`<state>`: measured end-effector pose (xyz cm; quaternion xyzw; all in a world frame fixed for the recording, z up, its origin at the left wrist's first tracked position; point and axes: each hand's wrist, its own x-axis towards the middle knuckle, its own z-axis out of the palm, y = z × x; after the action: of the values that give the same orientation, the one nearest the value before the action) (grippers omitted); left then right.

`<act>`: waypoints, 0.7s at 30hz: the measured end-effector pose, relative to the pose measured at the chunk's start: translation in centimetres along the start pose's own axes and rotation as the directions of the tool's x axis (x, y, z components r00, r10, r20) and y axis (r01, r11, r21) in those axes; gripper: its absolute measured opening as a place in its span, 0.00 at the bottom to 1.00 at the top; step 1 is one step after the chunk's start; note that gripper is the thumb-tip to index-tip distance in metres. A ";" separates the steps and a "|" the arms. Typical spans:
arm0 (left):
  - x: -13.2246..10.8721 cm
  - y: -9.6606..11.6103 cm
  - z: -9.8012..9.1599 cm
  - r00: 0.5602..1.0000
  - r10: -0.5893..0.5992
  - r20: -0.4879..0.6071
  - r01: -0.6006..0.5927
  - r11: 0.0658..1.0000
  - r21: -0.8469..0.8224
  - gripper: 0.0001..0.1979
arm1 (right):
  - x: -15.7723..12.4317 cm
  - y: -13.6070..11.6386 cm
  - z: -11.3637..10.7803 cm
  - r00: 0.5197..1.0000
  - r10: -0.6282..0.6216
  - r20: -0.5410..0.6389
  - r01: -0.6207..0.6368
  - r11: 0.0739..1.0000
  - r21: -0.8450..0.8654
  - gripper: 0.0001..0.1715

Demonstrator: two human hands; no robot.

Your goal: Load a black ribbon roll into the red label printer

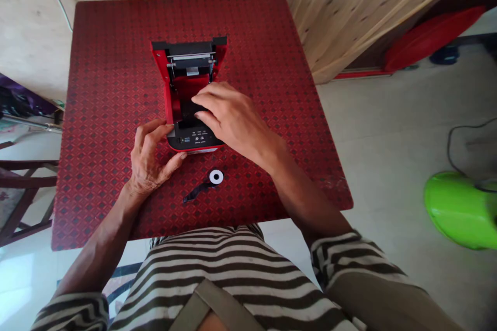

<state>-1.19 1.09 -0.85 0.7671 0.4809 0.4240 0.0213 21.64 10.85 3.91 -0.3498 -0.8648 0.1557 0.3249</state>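
Printer (pixel 185 88), one, left hand (pixel 149 158) beside, right hand (pixel 229 116) atop; one spool (pixel 216 176) nearby

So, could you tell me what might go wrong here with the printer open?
The right hand has its fingers inside the open printer, in front of the raised lid; if the lid drops, it may pinch them. The roll lies loose on the table with its black tail unwound, close to both forearms; a sweep could knock it off or tangle it.
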 end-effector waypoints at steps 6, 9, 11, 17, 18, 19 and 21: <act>-0.2 -0.2 -0.1 0.999 -0.013 0.040 0.012 1.000 0.027 0.30 | 3.7 3.1 3.8 0.985 0.023 0.172 -0.025 1.000 0.009 0.07; -0.4 -0.2 -0.2 0.998 -0.037 0.057 0.035 0.999 0.042 0.29 | 4.4 3.9 4.8 0.984 0.005 0.179 -0.009 1.000 0.025 0.13; -0.4 -0.1 -0.2 0.997 -0.041 0.072 0.040 0.999 0.026 0.29 | 4.6 4.3 5.0 0.976 -0.041 0.212 0.039 0.999 0.015 0.18; -0.4 -0.1 -0.3 0.995 -0.031 0.093 0.030 1.000 0.010 0.31 | 4.2 3.2 3.9 0.987 -0.039 0.153 0.030 0.997 0.065 0.17; -0.4 -0.1 -0.4 0.995 -0.023 0.092 0.022 1.000 0.009 0.31 | 3.9 2.4 3.4 0.991 -0.020 0.135 0.011 0.998 0.065 0.16; -0.4 -0.1 -0.4 0.996 -0.018 0.090 0.018 1.000 0.008 0.31 | 3.7 1.5 2.7 0.993 -0.002 0.115 -0.006 0.998 0.062 0.15; -0.3 -0.2 -0.3 0.996 -0.023 0.086 0.022 1.000 0.007 0.30 | 3.0 -0.7 1.0 0.997 0.029 0.067 -0.033 0.998 0.049 0.12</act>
<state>-1.59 0.81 -0.93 0.7792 0.4896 0.3889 0.0443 18.99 12.48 4.87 -0.3496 -0.8654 0.1939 0.3022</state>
